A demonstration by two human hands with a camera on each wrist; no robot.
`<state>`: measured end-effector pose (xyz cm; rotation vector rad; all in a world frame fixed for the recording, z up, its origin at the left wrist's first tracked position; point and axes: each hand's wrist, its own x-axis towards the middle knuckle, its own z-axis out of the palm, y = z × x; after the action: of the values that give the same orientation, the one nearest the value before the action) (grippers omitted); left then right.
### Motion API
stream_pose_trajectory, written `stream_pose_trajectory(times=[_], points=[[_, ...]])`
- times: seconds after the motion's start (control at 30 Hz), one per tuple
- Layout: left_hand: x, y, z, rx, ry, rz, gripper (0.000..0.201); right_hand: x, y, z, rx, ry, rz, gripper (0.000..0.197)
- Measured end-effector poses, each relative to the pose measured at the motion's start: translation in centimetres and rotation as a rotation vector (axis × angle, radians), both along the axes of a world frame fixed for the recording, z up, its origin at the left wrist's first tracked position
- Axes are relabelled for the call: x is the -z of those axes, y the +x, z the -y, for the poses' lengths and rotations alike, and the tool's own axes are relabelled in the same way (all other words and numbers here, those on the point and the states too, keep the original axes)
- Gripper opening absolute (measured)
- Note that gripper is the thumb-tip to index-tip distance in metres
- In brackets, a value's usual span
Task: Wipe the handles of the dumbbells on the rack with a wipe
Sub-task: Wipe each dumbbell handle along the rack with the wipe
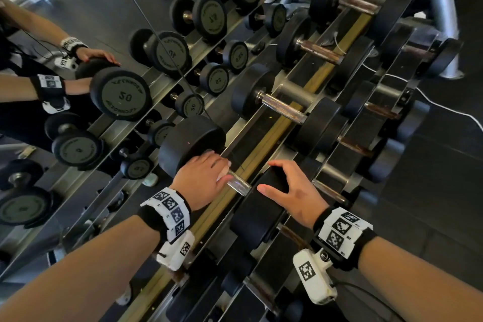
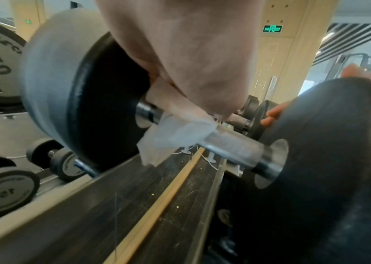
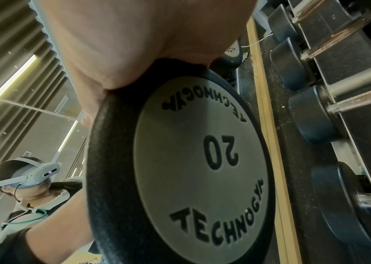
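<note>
Left hand [image 1: 202, 178], wipe [image 2: 180, 132], dumbbell handle [image 2: 232, 148]

Dim, even indoor light; ceiling strip lights [image 3: 10, 80] glow at left in the right wrist view; wrist views are soft, motion-blurred and bend toward their edges

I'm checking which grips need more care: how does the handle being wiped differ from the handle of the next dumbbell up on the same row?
The handle being wiped looks bright silver; the next dumbbell's handle shows brownish patches. The first is partly covered by the left hand and the white wipe, while the second is bare and untouched. The right hand rests on the first dumbbell's near weight; nothing touches the second. Both are metal bars between black round weights.
</note>
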<state>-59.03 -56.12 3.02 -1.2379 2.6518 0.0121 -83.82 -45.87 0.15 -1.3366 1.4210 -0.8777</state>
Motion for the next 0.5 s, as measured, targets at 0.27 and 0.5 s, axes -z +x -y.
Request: stream_pose_trajectory(times=[0.27, 0.5], points=[[0.6, -2.3, -2.0, 0.0, 0.204, -0.088, 0.047, -0.2, 0.1, 0.0, 0.012, -0.024, 0.002, 0.06], [0.2, -0.5, 0.1, -0.005, 0.049, -0.116, 0.04, -0.2, 0.1, 0.0, -0.006, -0.015, -0.011, 0.06]])
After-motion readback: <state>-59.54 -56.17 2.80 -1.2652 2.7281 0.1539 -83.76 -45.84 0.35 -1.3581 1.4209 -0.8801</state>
